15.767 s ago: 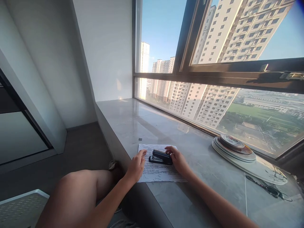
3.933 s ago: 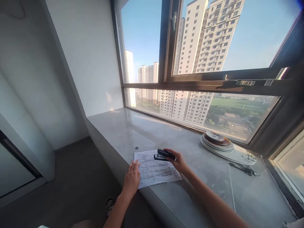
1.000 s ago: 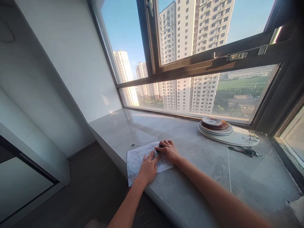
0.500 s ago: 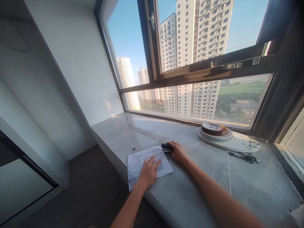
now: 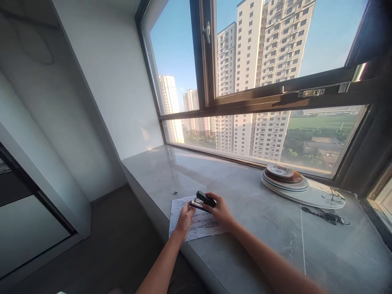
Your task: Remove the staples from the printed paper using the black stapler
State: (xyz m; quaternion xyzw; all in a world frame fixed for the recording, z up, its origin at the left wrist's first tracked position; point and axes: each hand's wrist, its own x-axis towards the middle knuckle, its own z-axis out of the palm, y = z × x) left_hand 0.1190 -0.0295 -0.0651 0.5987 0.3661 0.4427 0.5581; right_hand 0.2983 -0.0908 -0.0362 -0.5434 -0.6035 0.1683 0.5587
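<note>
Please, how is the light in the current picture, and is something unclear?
Head view: daylight comes through the window, with pale reflections on the grey ledge; head view, left: dim floor; head view, centre: the paper's print is too small to read.

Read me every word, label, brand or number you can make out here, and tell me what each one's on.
No text can be read for certain, so there is nothing to quote.
Paper sheet under the stapler: printed lines show, but they are too small and blurred to read.
Stapler: no legible brand or label.
Top plate of the stack by the window: patterned; any lettering is too small to tell.
</note>
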